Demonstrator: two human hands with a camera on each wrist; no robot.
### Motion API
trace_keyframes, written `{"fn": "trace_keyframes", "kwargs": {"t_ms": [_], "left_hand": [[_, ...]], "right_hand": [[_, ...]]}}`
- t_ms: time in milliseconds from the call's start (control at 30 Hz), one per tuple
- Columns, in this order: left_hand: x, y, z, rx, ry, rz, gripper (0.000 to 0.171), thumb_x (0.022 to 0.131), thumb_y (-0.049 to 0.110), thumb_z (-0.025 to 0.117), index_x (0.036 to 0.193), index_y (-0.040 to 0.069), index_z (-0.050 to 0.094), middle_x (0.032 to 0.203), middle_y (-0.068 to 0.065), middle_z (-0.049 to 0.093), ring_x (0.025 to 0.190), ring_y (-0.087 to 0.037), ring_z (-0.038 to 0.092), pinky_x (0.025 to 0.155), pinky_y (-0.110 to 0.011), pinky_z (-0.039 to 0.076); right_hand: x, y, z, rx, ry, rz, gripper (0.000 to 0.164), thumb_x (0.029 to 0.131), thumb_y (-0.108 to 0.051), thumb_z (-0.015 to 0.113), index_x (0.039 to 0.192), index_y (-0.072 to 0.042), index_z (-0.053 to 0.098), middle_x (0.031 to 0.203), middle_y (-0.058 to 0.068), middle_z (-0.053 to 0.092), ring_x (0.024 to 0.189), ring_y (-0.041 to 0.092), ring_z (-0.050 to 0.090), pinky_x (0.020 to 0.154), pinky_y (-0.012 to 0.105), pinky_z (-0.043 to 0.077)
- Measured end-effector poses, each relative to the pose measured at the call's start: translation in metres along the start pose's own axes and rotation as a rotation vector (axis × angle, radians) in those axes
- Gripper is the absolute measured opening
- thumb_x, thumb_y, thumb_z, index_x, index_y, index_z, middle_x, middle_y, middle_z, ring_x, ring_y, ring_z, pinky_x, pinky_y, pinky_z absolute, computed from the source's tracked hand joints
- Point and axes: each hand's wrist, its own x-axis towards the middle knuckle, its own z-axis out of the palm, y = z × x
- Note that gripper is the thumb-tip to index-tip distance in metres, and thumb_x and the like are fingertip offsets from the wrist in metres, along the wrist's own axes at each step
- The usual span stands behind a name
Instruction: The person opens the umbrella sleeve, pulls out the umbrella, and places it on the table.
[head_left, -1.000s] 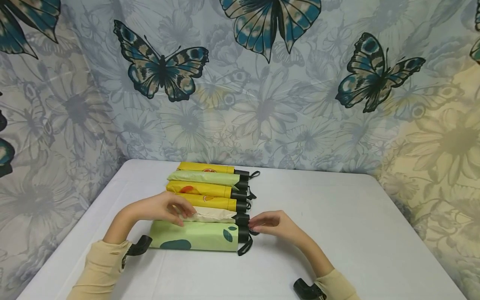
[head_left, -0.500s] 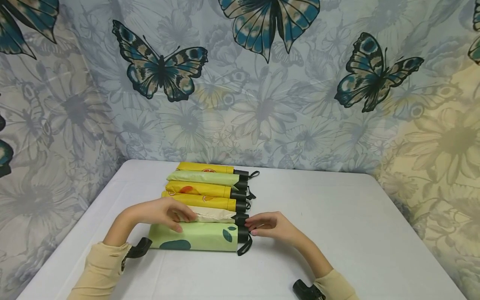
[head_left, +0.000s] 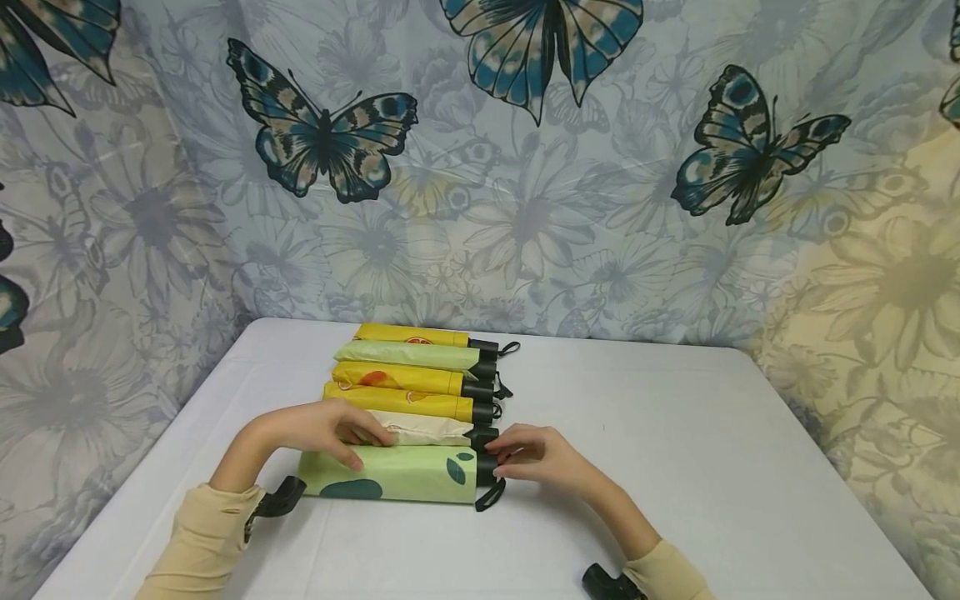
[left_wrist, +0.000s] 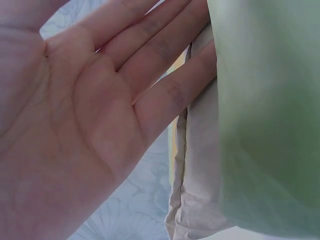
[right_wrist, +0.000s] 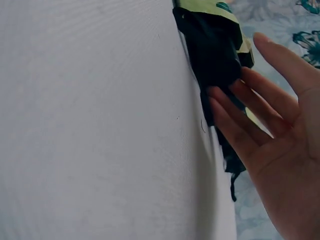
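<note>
Folded umbrellas in yellow, green and cream lie side by side in a row, their black handles pointing right. My left hand (head_left: 326, 429) rests over the cream umbrella (head_left: 431, 429) and the nearest green umbrella (head_left: 416, 475), which has dark leaf prints. In the left wrist view its extended fingers (left_wrist: 165, 55) reach the cream cloth, with the tips hidden behind the green cover (left_wrist: 270, 115). At the handle ends, my right hand (head_left: 543, 457) touches the black handle (right_wrist: 212, 55) of the green umbrella with loosely bent fingers; its thumb stands apart in the right wrist view.
Behind these lie yellow umbrellas (head_left: 405, 404) and another green umbrella (head_left: 412, 356), reaching close to the far edge of the white table (head_left: 637, 500). Wrist straps (head_left: 491, 496) stick out past the handles. A butterfly-print cloth (head_left: 525, 225) hangs behind the table.
My right hand has shifted slightly left and toward me, along the handle ends. The left hand has settled a little lower over the green umbrella. The row itself looks almost unchanged.
</note>
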Motion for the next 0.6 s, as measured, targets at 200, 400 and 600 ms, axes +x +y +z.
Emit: {"fn": "trace_keyframes", "kwargs": {"t_ms": [200, 400, 600], "left_hand": [[0.0011, -0.0024, -0.0003, 0.040, 0.000, 0.015, 0.047, 0.087, 0.018, 0.073, 0.131, 0.006, 0.062, 0.137, -0.016, 0.058, 0.128, -0.029, 0.056, 0.104, -0.032, 0.050], [0.0005, -0.0011, -0.0004, 0.063, -0.002, 0.031, 0.048, 0.087, 0.018, 0.073, 0.132, 0.006, 0.062, 0.137, -0.016, 0.059, 0.128, -0.029, 0.056, 0.105, -0.036, 0.050], [0.0003, -0.0021, 0.0016, 0.084, 0.012, 0.044, 0.049, 0.087, 0.020, 0.073, 0.132, 0.006, 0.061, 0.136, -0.015, 0.060, 0.127, -0.029, 0.057, 0.104, -0.036, 0.050]], "right_hand": [[-0.0002, -0.0030, 0.0032, -0.067, 0.025, -0.033, 0.034, 0.085, -0.016, 0.076, 0.114, 0.001, 0.069, 0.111, 0.018, 0.068, 0.090, 0.033, 0.069, 0.083, 0.038, 0.060], [0.0014, -0.0087, 0.0057, -0.132, 0.023, 0.004, 0.038, 0.083, -0.020, 0.078, 0.116, -0.004, 0.070, 0.113, 0.012, 0.068, 0.093, 0.019, 0.069, 0.085, 0.036, 0.060], [0.0031, -0.0094, 0.0084, -0.219, 0.007, 0.031, 0.040, 0.081, -0.022, 0.080, 0.117, -0.010, 0.071, 0.109, 0.004, 0.064, 0.091, 0.017, 0.064, 0.083, 0.031, 0.059]]}}
